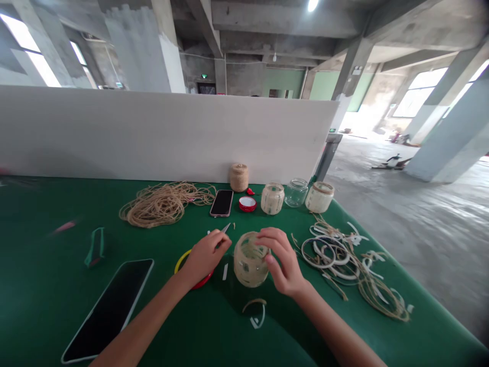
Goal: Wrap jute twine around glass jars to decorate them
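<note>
My right hand (280,257) is wrapped round a small glass jar partly covered in jute twine (250,260), which stands on the green table (46,290). Its fingers curl over the jar's rim and side. My left hand (206,255) is closed in a pinch on a thin pointed metal tool, perhaps a blade or scissors tip (225,229), just left of the jar. Under my left wrist lies a red and yellow ring (182,259). Short white tape scraps lie round the jar.
A loose twine bundle (164,204), a phone (222,203), a red lid (247,203), a twine spool (239,177) and three jars (296,193) sit by the white partition (160,132). A larger phone (110,308) lies front left. Tape and twine scraps (344,260) lie right.
</note>
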`<state>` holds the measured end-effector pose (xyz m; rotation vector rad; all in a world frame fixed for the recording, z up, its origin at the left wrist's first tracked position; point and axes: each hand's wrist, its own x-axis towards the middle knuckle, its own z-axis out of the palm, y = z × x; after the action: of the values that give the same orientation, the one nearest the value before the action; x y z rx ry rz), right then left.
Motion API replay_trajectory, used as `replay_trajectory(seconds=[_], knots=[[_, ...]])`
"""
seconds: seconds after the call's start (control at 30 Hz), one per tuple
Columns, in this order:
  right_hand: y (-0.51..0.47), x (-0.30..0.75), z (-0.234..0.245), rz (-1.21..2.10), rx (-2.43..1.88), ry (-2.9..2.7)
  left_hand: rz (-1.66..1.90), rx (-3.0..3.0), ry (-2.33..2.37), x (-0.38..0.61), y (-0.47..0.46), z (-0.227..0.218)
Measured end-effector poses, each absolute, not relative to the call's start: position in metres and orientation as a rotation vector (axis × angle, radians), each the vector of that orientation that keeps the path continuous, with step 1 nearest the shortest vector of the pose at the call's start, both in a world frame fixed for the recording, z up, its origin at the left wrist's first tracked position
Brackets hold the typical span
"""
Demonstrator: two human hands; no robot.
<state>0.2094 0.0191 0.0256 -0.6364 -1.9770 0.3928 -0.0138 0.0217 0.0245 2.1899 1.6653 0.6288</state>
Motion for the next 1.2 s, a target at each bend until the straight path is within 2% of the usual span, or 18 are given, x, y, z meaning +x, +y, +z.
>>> replay_trajectory(seconds=[0.2,0.3,0.47,0.77,1.07,1.2], knots=[[0.039,0.216,0.023,1.041,-0.777,-1.672,0.959,1.982,1.426,-0.002,0.015,0.041],[0.044,0.218,0.025,1.164,-0.79,-1.749,0.949,2.001,1.272,0.008,0.006,0.046],[0.043,0.218,0.028,1.052,-0.828,-1.783,0.742,2.141,1.335,0.02,0.001,0.047],[0.041,0.214,0.02,0.801,-0.866,-1.888,0.865,2.008,1.186,0.0,0.02,0.043],[0.032,0.203,0.016,0.519,-0.924,-1.913,0.97,2.204,1.289,-0.012,0.014,0.042],[0.03,0.204,0.016,0.498,-0.933,-1.915,0.987,2.276,1.277,-0.014,0.008,0.045]])
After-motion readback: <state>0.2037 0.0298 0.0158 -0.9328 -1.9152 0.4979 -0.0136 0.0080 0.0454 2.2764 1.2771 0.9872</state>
